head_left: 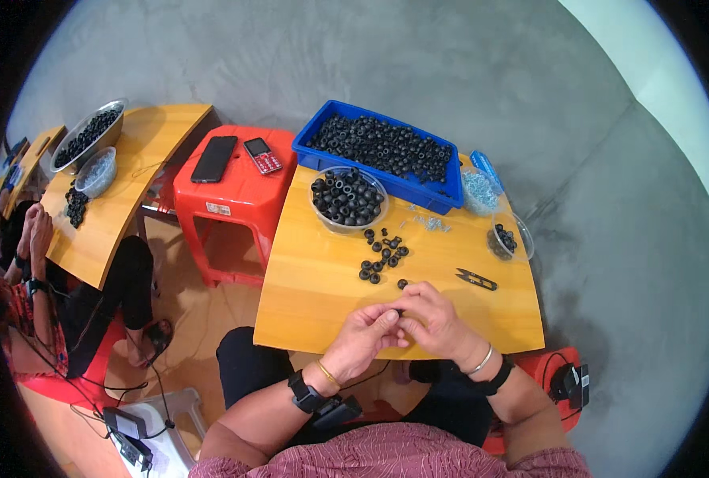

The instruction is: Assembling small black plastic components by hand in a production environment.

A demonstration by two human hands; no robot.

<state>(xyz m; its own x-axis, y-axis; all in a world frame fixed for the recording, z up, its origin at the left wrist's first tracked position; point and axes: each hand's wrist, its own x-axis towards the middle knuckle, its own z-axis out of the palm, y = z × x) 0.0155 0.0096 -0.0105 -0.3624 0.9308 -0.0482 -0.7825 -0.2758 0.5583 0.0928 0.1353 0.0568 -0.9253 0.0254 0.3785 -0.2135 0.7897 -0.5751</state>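
Observation:
My left hand (362, 338) and my right hand (436, 320) meet above the table's near edge, fingertips pinched together on a small black piece (400, 312). Fingers hide most of it, so its exact shape is unclear. Just beyond them several loose round black pieces with holes (376, 266) lie scattered on the wooden table (307, 295). A round clear tub (385, 209) behind these is full of similar, larger-looking black pieces. Black thread snips (476, 279) rest to the right of my hands.
A blue tray (438, 201) of black pieces stands at the back. Small pale-blue parts (432, 224) lie near a bag of them (482, 191) and a small clear cup (516, 248). Left, a red stool (235, 203) bears two phones; a co-worker's hands (37, 231) are at another table (139, 167).

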